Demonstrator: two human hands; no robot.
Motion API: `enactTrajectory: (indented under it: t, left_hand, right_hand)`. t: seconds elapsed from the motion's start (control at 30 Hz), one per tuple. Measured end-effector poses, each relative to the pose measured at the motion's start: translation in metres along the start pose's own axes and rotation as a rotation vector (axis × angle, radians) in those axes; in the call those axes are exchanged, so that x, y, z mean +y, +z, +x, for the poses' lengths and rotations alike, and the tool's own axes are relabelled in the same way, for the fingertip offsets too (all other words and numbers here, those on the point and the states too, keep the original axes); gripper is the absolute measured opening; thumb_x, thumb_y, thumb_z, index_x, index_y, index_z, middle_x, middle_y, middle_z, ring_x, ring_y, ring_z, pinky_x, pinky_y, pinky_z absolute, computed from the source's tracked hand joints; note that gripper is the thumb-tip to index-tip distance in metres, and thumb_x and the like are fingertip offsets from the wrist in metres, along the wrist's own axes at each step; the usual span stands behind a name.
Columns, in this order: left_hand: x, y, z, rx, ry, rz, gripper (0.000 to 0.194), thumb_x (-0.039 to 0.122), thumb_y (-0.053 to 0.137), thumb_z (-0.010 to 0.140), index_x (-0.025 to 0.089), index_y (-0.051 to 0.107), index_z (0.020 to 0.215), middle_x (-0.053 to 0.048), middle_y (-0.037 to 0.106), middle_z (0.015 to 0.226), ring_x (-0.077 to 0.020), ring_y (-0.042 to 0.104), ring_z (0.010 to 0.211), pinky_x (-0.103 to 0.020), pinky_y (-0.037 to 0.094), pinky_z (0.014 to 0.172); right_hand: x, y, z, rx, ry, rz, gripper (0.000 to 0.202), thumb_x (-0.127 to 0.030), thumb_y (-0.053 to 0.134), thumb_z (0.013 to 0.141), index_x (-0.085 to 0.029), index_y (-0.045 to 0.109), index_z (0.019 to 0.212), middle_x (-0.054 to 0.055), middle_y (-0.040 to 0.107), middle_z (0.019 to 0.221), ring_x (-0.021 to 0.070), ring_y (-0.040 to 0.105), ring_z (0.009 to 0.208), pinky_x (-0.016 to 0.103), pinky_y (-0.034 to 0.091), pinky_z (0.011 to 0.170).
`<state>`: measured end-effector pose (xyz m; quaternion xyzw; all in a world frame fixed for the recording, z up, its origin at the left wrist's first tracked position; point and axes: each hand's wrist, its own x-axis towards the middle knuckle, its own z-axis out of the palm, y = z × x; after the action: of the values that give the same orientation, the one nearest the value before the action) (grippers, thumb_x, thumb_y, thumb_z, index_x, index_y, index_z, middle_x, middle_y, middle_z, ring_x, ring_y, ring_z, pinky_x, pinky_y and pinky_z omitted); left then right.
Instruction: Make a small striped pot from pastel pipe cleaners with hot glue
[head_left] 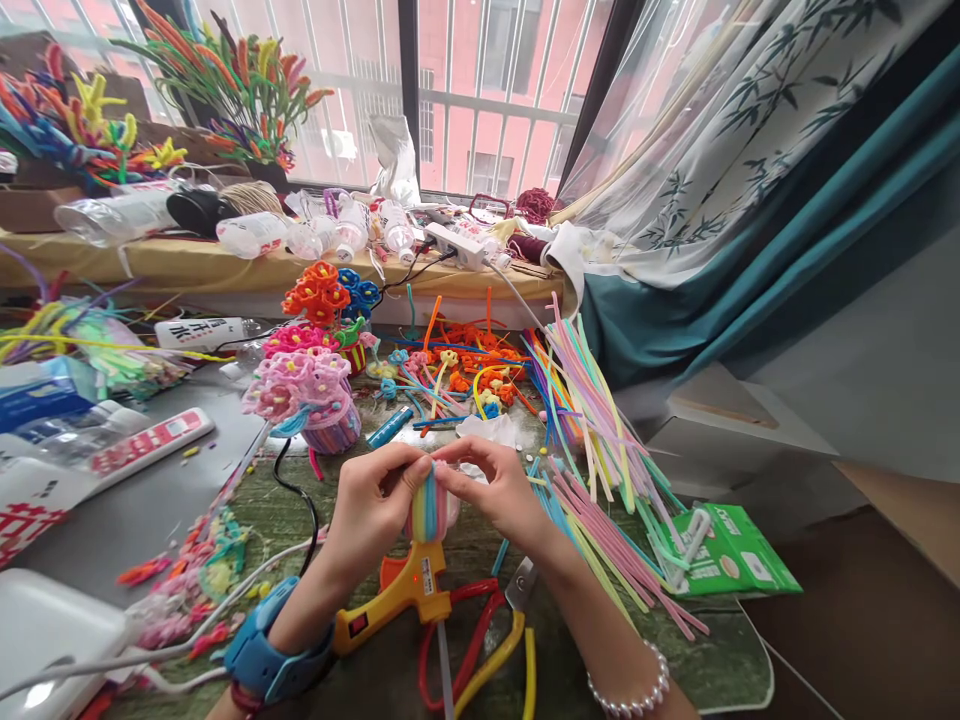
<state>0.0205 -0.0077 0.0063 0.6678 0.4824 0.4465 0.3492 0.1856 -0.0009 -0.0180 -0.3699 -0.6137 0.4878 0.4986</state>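
My left hand (379, 492) and my right hand (501, 488) meet in the middle over a small pot wrapped in pastel pipe cleaners (429, 508), striped blue, yellow and pink. Thumb and fingers of each hand pinch its upper rim; the fingers partly hide what lies between the fingertips. Just below it is a yellow hot glue gun (405, 600) with a small red light on. Beside the glue gun lie a pair of red-handled scissors (480, 625) and a yellow-handled cutting tool (519, 595), under my right forearm.
Loose pipe cleaners (600, 540) spread on the right near a green packet (739, 550). Finished pipe-cleaner flowers (296, 385) stand in a pot at left. Orange flower pieces (480, 350) lie behind. Plastic bottles (255, 235) and a power strip (456, 243) line the sill. Cables cross the left side.
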Motion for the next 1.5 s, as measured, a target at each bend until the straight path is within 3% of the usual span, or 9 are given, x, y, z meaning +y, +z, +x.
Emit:
enactTrajectory:
  t: [0.13,0.33,0.4,0.53,1.03,1.17,1.33,1.5]
  left_hand:
    - [-0.001,0.000,0.001,0.006,-0.003,-0.027,0.026,0.035,0.061,0.081,0.014,0.068,0.067,-0.001,0.062,0.061,-0.0124,0.051,0.056,-0.021,0.040,0.052]
    - [0.004,-0.004,0.004,0.030,-0.052,-0.106,0.026,0.036,0.064,0.077,0.013,0.067,0.064,0.002,0.054,0.056,-0.0097,0.044,0.052,-0.019,0.035,0.046]
    - [0.006,-0.005,0.004,0.041,-0.060,-0.130,0.025,0.036,0.065,0.076,0.014,0.068,0.065,0.001,0.055,0.057,-0.0099,0.044,0.053,-0.019,0.035,0.046]
    - [0.006,-0.005,0.004,0.043,-0.064,-0.118,0.024,0.035,0.065,0.076,0.014,0.070,0.067,0.000,0.059,0.059,-0.0114,0.048,0.055,-0.019,0.037,0.048]
    - [-0.001,-0.002,0.001,-0.018,-0.043,-0.084,0.027,0.036,0.064,0.079,0.013,0.067,0.066,-0.001,0.059,0.060,-0.0124,0.050,0.057,-0.020,0.039,0.051]
    - [-0.001,-0.004,0.003,0.005,-0.052,-0.113,0.025,0.035,0.066,0.078,0.013,0.070,0.068,0.000,0.058,0.059,-0.0111,0.047,0.056,-0.020,0.037,0.050]
    - [-0.002,-0.007,0.007,0.055,-0.113,-0.192,0.026,0.039,0.068,0.077,0.013,0.070,0.074,0.000,0.061,0.065,-0.0119,0.049,0.061,-0.020,0.039,0.053]
    - [-0.009,-0.013,0.012,0.055,-0.092,-0.186,0.029,0.042,0.063,0.080,0.014,0.069,0.083,-0.002,0.064,0.072,-0.0144,0.053,0.065,-0.021,0.043,0.057]
  right_hand:
    - [0.003,0.001,0.000,-0.025,-0.013,0.034,0.033,-0.040,0.079,0.073,-0.020,0.068,0.097,0.004,0.072,0.097,0.0194,0.067,0.094,0.036,0.053,0.090]
    - [-0.001,-0.004,-0.001,-0.195,-0.075,0.052,0.063,-0.037,0.087,0.064,-0.024,0.060,0.120,0.006,0.066,0.120,0.0207,0.062,0.112,0.037,0.048,0.101]
    - [-0.002,-0.005,-0.001,-0.156,-0.102,0.065,0.053,-0.039,0.082,0.071,-0.024,0.061,0.118,0.006,0.066,0.118,0.0204,0.062,0.111,0.037,0.049,0.100]
    - [-0.005,-0.004,0.000,0.003,-0.137,-0.032,0.021,-0.039,0.066,0.087,-0.021,0.069,0.097,0.005,0.072,0.095,0.0194,0.067,0.096,0.036,0.052,0.091]
    - [-0.012,-0.005,-0.002,0.034,-0.299,-0.194,0.015,-0.032,0.063,0.091,-0.022,0.074,0.090,0.005,0.073,0.086,0.0195,0.068,0.083,0.035,0.054,0.079]
    - [-0.011,-0.006,-0.002,-0.003,-0.265,-0.163,0.016,-0.032,0.062,0.091,-0.023,0.075,0.095,0.005,0.074,0.093,0.0200,0.068,0.090,0.036,0.054,0.085]
    - [-0.002,-0.001,0.000,-0.011,-0.118,-0.018,0.036,-0.037,0.064,0.089,-0.024,0.063,0.123,0.007,0.068,0.120,0.0217,0.061,0.117,0.040,0.046,0.104]
    - [0.012,0.004,0.005,0.055,0.017,0.104,0.046,-0.047,0.063,0.087,-0.023,0.058,0.126,0.010,0.061,0.128,0.0230,0.060,0.116,0.035,0.054,0.092]
